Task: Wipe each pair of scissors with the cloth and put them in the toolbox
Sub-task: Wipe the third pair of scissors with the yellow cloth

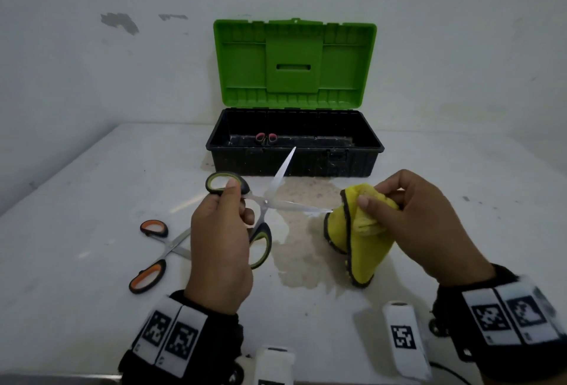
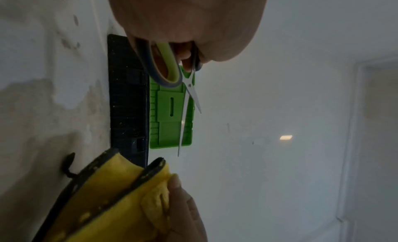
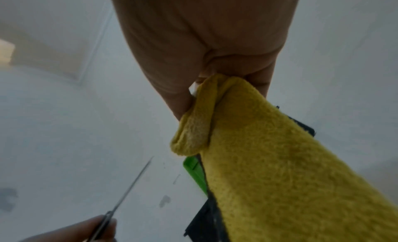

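My left hand (image 1: 225,219) grips the green-and-black handled scissors (image 1: 267,200) by their handles, blades spread apart above the table. One blade points at the toolbox, the other at the cloth. My right hand (image 1: 408,209) pinches a bunched yellow cloth (image 1: 359,240) with a dark hem, just right of the blade tip and not touching it. The left wrist view shows the scissors (image 2: 189,85) and cloth (image 2: 116,199); the right wrist view shows the cloth (image 3: 269,160). Orange-handled scissors (image 1: 153,257) lie open on the table at left. The toolbox (image 1: 294,157) stands open, red-handled scissors (image 1: 265,138) inside.
The toolbox's green lid (image 1: 294,62) stands upright against the white wall. A brownish stain (image 1: 303,225) spreads over the white table (image 1: 76,200) between my hands. Two white marker blocks (image 1: 403,338) sit near the front edge.
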